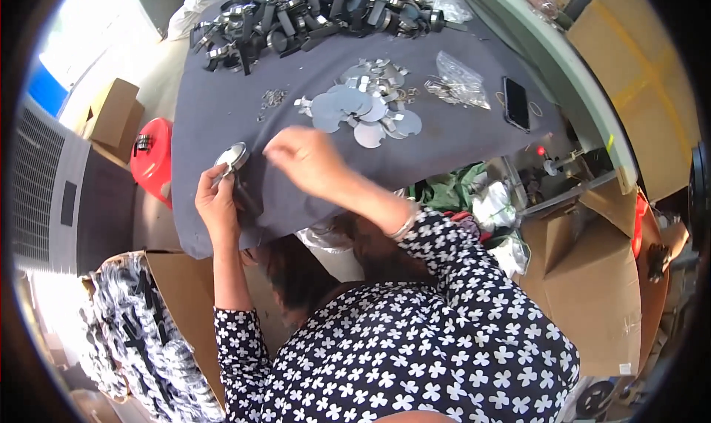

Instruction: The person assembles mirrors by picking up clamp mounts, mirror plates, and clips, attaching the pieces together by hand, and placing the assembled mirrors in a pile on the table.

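Pinched between the thumb and fingers of my left hand (216,201) is a round silver watch case (232,155), tilted, over the left part of the cloth-covered table. Close to its right, my right hand (307,160) is raised with the fingertips pressed together; whatever they may hold is too small to make out. Beyond my right hand lies a loose heap of thin grey discs (344,103), some with notched edges. A little pile of tiny metal pieces (272,97) sits left of the discs.
Black-strapped watches (296,16) are heaped along the table's far side. A clear bag of small metal parts (459,82) and a phone (516,105) lie at the right. A red stool (154,164) stands left; cardboard boxes (585,290) flank me.
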Action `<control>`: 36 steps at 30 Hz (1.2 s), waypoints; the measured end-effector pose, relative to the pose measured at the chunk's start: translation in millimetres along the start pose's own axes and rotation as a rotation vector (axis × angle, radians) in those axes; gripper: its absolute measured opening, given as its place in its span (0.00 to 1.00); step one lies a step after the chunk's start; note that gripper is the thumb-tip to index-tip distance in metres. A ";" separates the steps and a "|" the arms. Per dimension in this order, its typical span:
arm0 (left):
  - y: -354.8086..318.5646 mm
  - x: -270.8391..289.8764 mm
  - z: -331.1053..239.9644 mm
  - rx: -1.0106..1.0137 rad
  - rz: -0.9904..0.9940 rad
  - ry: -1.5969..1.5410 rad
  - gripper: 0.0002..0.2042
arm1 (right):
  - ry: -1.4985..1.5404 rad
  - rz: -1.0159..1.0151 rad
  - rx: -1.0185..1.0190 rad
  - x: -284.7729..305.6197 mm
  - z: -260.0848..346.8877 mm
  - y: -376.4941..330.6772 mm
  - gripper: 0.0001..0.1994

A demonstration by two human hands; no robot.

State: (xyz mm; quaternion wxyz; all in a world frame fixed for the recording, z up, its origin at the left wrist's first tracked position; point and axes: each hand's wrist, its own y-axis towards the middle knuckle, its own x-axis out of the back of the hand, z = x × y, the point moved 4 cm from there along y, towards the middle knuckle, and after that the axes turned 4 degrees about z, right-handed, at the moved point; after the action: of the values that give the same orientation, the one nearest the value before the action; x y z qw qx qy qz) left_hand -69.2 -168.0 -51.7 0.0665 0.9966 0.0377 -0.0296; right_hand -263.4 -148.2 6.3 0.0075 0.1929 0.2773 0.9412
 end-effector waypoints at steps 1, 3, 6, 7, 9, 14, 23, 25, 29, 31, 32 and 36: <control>3.1 -1.2 3.8 0.000 0.020 -0.007 0.07 | -0.032 -0.039 -0.067 26.2 -6.4 2.9 0.03; 4.1 -7.0 1.1 -0.002 0.046 -0.011 0.07 | -0.048 -0.226 -0.088 84.3 -36.4 8.5 0.02; 0.1 -5.8 -6.0 -0.011 0.025 -0.002 0.07 | -0.586 -0.207 -0.175 169.1 -73.8 16.8 0.06; 6.4 -9.4 2.5 -0.006 0.050 -0.013 0.07 | -0.746 -0.182 -0.176 194.3 -86.8 12.0 0.07; 5.1 -8.7 1.3 -0.017 0.052 -0.012 0.07 | -0.928 -0.083 -0.182 217.7 -104.0 2.9 0.06; -0.4 -11.7 -7.5 0.009 0.018 -0.020 0.06 | -0.972 -0.022 -0.295 235.9 -127.2 -2.7 0.07; 3.8 -8.3 -2.6 -0.017 0.056 0.003 0.07 | -1.230 0.108 -0.291 256.8 -147.0 3.7 0.10; 2.9 -10.9 -3.4 -0.011 0.039 -0.011 0.07 | -1.242 0.142 -0.298 254.2 -146.9 3.3 0.11; 1.8 -11.0 -4.7 0.004 0.028 -0.031 0.06 | -1.233 0.233 -0.225 244.5 -137.0 2.9 0.09; 1.8 -9.9 -5.0 0.004 0.026 -0.026 0.07 | -1.219 0.265 -0.189 242.3 -133.6 4.1 0.07; 1.4 -10.0 -5.0 0.002 0.029 -0.021 0.07 | -1.205 0.294 -0.156 241.3 -132.3 2.4 0.05; 2.9 -8.1 -3.7 -0.017 0.042 0.004 0.07 | -1.293 0.378 -0.054 236.2 -131.2 9.6 0.05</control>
State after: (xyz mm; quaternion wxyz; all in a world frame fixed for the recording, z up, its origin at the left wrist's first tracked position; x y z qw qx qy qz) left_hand -76.8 -171.0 -47.1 0.0755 0.9967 0.0174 -0.0257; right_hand -529.3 -195.8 -5.0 0.0117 0.7624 0.1550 0.6281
